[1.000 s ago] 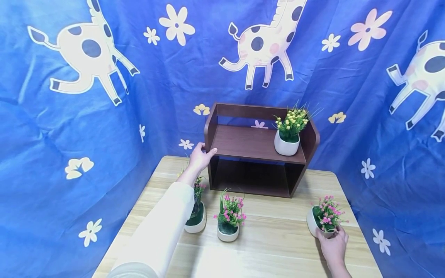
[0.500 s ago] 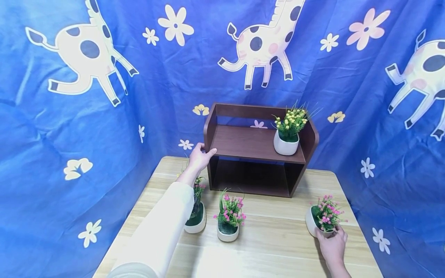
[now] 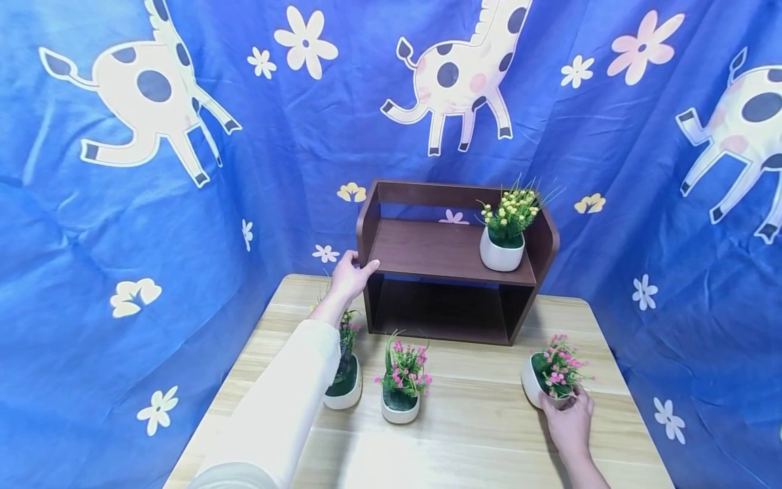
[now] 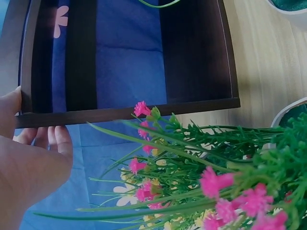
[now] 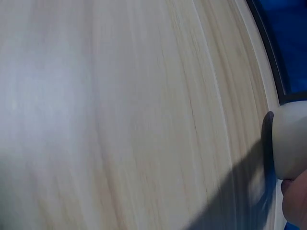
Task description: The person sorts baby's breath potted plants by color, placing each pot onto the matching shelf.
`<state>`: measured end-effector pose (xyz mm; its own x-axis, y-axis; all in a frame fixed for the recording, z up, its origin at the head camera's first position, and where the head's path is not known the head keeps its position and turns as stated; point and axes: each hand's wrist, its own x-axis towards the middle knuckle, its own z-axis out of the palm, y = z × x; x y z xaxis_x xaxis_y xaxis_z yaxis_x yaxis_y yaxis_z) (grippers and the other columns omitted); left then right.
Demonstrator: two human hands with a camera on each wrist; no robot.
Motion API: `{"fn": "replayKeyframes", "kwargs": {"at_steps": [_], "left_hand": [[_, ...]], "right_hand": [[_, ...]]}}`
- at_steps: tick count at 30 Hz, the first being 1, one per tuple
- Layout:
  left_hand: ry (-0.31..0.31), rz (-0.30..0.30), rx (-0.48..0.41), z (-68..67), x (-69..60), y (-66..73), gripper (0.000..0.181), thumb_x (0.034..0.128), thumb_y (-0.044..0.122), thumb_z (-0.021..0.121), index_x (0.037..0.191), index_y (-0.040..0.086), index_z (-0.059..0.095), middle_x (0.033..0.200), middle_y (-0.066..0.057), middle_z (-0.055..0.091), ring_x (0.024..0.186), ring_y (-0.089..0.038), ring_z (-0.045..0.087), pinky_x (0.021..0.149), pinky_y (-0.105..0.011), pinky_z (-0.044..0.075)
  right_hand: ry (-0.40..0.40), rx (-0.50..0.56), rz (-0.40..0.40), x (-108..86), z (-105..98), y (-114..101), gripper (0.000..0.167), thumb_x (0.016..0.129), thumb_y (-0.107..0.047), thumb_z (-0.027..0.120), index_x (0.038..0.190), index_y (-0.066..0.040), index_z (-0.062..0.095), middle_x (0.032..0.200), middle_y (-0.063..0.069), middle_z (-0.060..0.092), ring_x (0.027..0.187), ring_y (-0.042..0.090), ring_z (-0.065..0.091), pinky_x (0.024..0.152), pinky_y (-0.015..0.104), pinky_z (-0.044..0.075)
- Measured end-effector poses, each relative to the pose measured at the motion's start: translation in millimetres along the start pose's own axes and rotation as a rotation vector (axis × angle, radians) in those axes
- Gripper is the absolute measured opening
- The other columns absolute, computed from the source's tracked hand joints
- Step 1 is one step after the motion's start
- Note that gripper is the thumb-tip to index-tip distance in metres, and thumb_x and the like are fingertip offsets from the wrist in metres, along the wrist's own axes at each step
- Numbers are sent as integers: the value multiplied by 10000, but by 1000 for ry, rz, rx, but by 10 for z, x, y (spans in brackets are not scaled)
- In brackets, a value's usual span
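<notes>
My left hand (image 3: 351, 280) grips the left side panel of a dark brown two-tier shelf (image 3: 434, 244), thumb on the inner side and fingers on the outer, as the left wrist view shows. At the right of the table, my right hand (image 3: 569, 418) holds a white pot of pink flowers (image 3: 559, 370) by its near rim. That pot leans a little to the left. Only the pot's white wall (image 5: 290, 143) and my thumb (image 5: 296, 199) show at the edge of the right wrist view, with a shadow on the table beneath them.
On the shelf's upper right stands a white pot of yellow flowers (image 3: 504, 251). Another pink-flowered pot (image 3: 401, 407) stands in front of the shelf. Left of it is a flower pot (image 3: 344, 397) partly hidden by my left sleeve (image 3: 287, 401). Blue giraffe-print curtain (image 3: 342, 136) surrounds the table (image 3: 476, 435).
My right hand has shifted left and slightly toward the shelf, carrying the pot of pink flowers with it. The left hand keeps its place on the shelf's side panel.
</notes>
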<state>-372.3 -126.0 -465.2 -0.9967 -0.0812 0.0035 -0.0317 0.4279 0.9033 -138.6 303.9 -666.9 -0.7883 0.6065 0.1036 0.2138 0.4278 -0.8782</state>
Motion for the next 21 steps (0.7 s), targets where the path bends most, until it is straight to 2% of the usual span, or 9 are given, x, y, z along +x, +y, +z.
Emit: {"fn": "replayKeyframes", "kwargs": {"at_steps": [3,10,17,21], "left_hand": [[1,-4,-5,4,1,0,488,1039,382,735,1337,52,535,1419,-234,635,1363,-393,596,1176,-548,487],[-10,-10,-7,-8,-6,7,501,1045,385,726,1357,47,527,1450,-235,623,1388,-395,590,1193,-547,480],[-10,-14,-1,-13,-3,17,503,1047,384,723,1362,45,526,1464,-238,623,1414,-400,587,1200,-546,480],[-9,-11,0,-7,0,22,502,1044,383,726,1357,44,529,1454,-241,624,1409,-402,589,1195,-549,482]], "right_hand": [[-13,14,-7,-11,58,-30,870,889,-138,821,1509,231,336,1505,432,327,1393,557,344,1201,674,323],[-49,20,0,-47,212,-144,857,901,-130,830,1514,212,337,1459,398,355,1270,524,484,1138,631,399],[-59,61,-42,-18,380,-246,863,887,-137,840,1517,207,361,1499,409,367,1355,543,433,1220,668,342],[-60,67,-62,5,478,-312,832,897,-132,836,1515,183,376,1460,391,392,1316,541,496,1191,650,390]]}}
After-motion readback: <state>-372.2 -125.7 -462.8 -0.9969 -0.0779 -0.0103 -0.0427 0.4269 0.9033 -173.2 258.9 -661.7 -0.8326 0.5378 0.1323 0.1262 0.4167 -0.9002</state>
